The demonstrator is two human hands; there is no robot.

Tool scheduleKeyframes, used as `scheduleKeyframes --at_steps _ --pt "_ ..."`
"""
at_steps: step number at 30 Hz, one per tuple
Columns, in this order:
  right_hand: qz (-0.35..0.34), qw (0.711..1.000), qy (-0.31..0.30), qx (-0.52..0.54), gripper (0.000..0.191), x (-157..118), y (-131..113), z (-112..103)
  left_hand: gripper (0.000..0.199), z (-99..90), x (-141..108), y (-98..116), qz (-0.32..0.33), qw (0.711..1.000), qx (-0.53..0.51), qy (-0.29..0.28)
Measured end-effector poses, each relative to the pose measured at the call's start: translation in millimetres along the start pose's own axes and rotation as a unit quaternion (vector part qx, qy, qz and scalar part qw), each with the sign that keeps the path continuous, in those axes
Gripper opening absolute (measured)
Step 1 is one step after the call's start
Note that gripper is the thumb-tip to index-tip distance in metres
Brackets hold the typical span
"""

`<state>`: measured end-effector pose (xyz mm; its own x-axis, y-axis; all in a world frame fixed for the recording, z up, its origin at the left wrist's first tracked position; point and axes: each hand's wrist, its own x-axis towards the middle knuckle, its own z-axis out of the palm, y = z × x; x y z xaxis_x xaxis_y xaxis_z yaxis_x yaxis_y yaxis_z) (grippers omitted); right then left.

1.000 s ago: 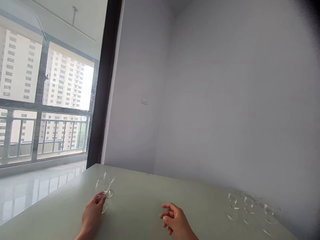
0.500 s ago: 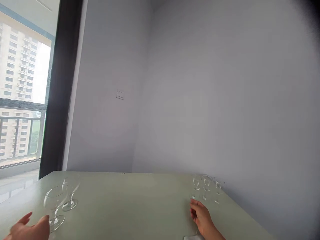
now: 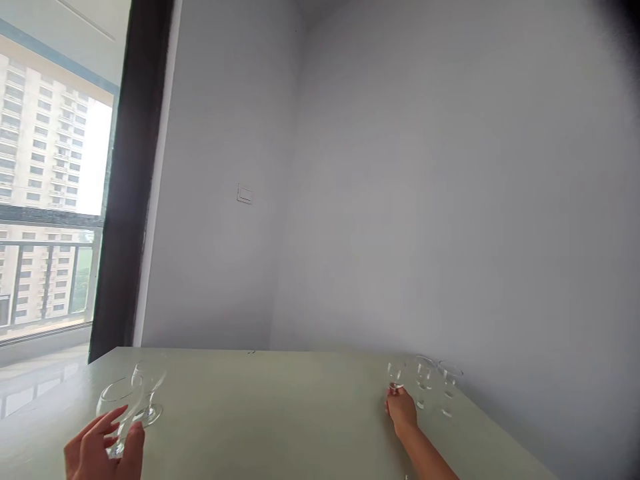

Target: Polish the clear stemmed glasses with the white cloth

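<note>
On the left, a stemmed wine glass (image 3: 117,393) stands upright on the pale green table, partly behind my left hand (image 3: 105,445). The thumb and fingers of that hand are apart, with the glass's stem showing between them; whether they touch it I cannot tell. A second wine glass (image 3: 149,380) stands just behind. At the right, my right hand (image 3: 401,408) has its fingers closed at the stem of a small stemmed glass (image 3: 396,373), whose foot is hidden. To its right stand two more stemmed glasses, one nearer (image 3: 423,378) and one farther right (image 3: 449,380).
The glossy green table (image 3: 270,420) meets grey walls at the back and right. A light switch (image 3: 245,193) is on the wall. A dark post (image 3: 125,180) borders a window at left with buildings outside.
My left hand has moved right and up to the front wine glass. My right hand has reached forward and closed on the small glass's stem. The view has shifted slightly.
</note>
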<state>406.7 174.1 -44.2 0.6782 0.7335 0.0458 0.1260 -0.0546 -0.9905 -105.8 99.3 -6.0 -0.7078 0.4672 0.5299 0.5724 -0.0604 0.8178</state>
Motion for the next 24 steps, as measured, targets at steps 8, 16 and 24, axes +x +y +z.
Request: scheduleKeyframes --at_steps 8,16,24 --pt "0.009 0.978 -0.193 0.085 0.025 -99.8 -24.1 82.4 0.043 10.0 -28.2 13.0 0.052 0.985 -0.063 -0.154" --pt "0.023 0.871 -0.464 0.161 0.069 -244.1 -28.0 145.5 0.058 29.5 -81.1 26.4 0.058 0.839 -0.194 -0.504" --pt "0.063 0.863 -0.486 0.124 0.044 -259.5 -26.1 151.8 0.049 29.4 -91.5 35.2 -0.005 0.828 -0.190 -0.528"
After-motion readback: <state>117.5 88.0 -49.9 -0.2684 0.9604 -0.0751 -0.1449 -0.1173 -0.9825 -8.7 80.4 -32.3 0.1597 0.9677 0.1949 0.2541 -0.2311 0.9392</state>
